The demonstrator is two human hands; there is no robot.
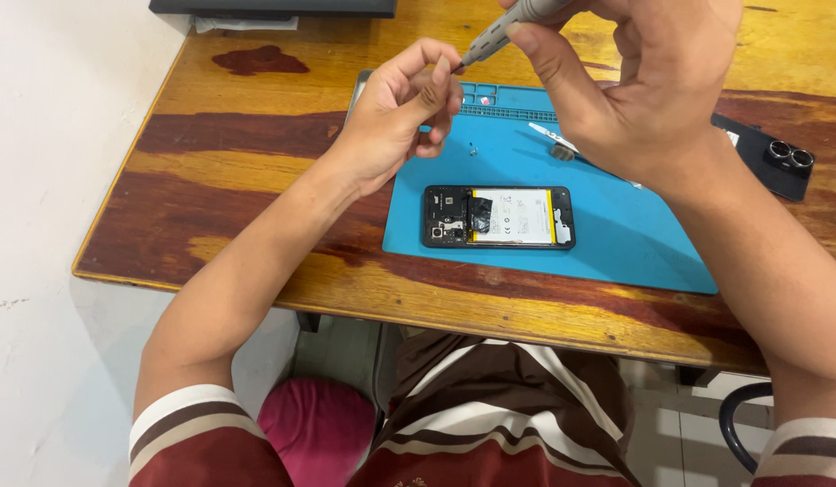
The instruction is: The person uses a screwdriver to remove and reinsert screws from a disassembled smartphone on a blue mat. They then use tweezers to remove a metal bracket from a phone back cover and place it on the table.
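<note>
Two bare hands are working above a blue mat point(616, 243) lying on the wooden bench point(256, 162). The right hand point(643, 81) is holding a grey screwdriver point(504, 32), its grip wrapped around the handle, tip angled down to the left. The left hand point(400, 113) is pinching its fingertips narrowly at that tip; whether anything sits between them is too small to tell. An opened phone point(499, 217), battery exposed, is lying flat on the mat below both hands. A black back cover point(779, 162) is resting near the mat's right edge.
</note>
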